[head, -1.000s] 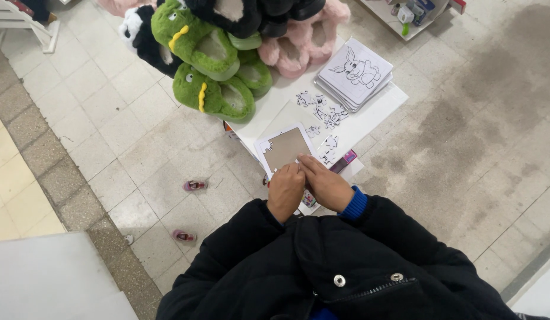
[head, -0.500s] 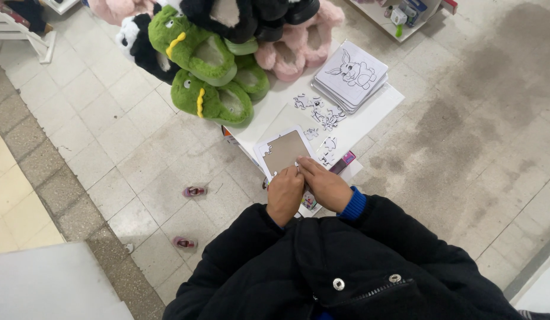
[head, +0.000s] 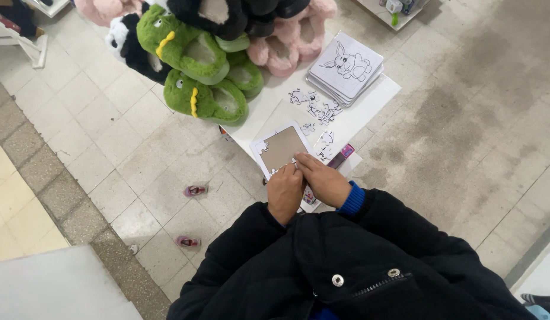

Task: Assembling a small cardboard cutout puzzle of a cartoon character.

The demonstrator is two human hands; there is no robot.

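Note:
A square puzzle tray point(head: 279, 148) with a brown cardboard inside lies on a white tabletop point(head: 370, 109). Both my hands rest at its near edge. My left hand point(head: 285, 192) presses fingertips on the tray's lower left border. My right hand point(head: 322, 178) lies beside it, fingers pointing at the same edge, apparently pinching a small white puzzle piece there; the piece is mostly hidden. Loose black-and-white puzzle pieces point(head: 315, 106) are scattered farther back on the table.
A stack of bunny-picture puzzle boards point(head: 346, 68) sits at the table's far right. Green point(head: 206, 98), pink point(head: 287, 50) and black plush slippers pile at the far left. Two small pink items point(head: 195, 190) lie on the tiled floor. A white surface point(head: 55, 290) is at lower left.
The view has shifted slightly; my hands stay at the tray's near edge with only small finger movement.

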